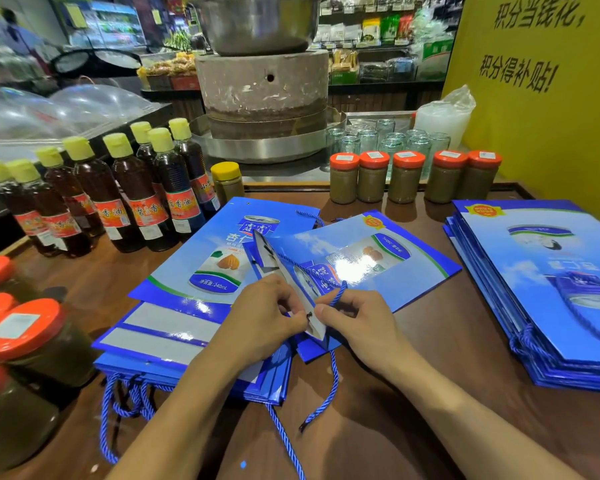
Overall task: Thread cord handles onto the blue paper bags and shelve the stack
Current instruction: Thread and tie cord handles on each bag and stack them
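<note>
The bag (378,258) being worked lies flat at the centre of the frame, its upper lip raised on edge between the hands, with one stack (146,337) of bags under it toward the lower left and a second stack (534,306) at the right edge. The left hand (267,313) pinches the lip just beside the punched hole (308,315). The right hand (357,323) pinches the cord (335,379) close to that hole, and the loose length trails toward the bottom of the frame. The bag looks like light, glossy card: stiff enough to stand when folded up, likely to crease or tear at the hole if tugged, and slick enough to slide on its neighbours, so the lip next to the hole seems the best hold. The cord is soft twisted rope that will flop, and gripping it near the tip should give most control. The table (447,323) is dark polished wood and crowded, with bottles (136,202) at upper left, orange-lidded jars (406,178) along the back and the left edge, a stone mill (262,84) at top centre, a yellow wall (534,133) at upper right and shop shelves (378,39) beyond
</note>
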